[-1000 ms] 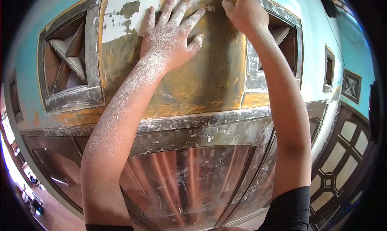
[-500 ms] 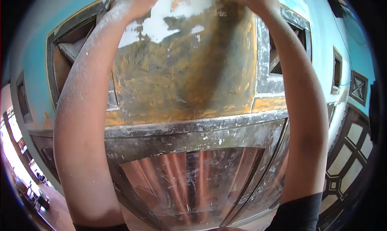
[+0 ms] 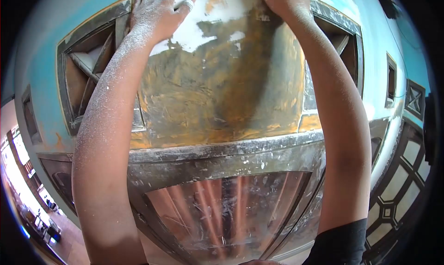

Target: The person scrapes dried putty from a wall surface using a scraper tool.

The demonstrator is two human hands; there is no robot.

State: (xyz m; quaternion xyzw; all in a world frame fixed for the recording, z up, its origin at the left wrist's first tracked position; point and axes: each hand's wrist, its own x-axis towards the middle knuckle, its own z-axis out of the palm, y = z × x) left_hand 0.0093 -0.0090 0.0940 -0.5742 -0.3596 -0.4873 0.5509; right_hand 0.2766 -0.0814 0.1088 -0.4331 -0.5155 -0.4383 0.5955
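My left hand (image 3: 159, 13), coated in white dust, lies against the upper wall with its fingers stretched out and its thumb apart, so it is open. The tips of its fingers run out of the top of the view. My right hand (image 3: 284, 1) reaches to the wall at the top edge. Its fingers are mostly cut off or hidden, so I cannot see whether it holds anything. Between and below both hands is a wall patch (image 3: 212, 89) with worn brown and orange paint. White filler (image 3: 185, 38) with ragged edges covers its upper part.
Wooden vent frames with crossed slats stand left (image 3: 88, 64) and right (image 3: 342, 48). A dusty ledge (image 3: 226, 147) runs below the patch, above a glazed door panel (image 3: 226, 209) with reddish curtains behind it. Another door (image 3: 402, 177) is far right. A bright opening (image 3: 23, 172) shows at left.
My left hand has come lower into view, showing its spread fingers. My right hand has shifted left. The view has tilted slightly, and the wall appears a little lower and further right.
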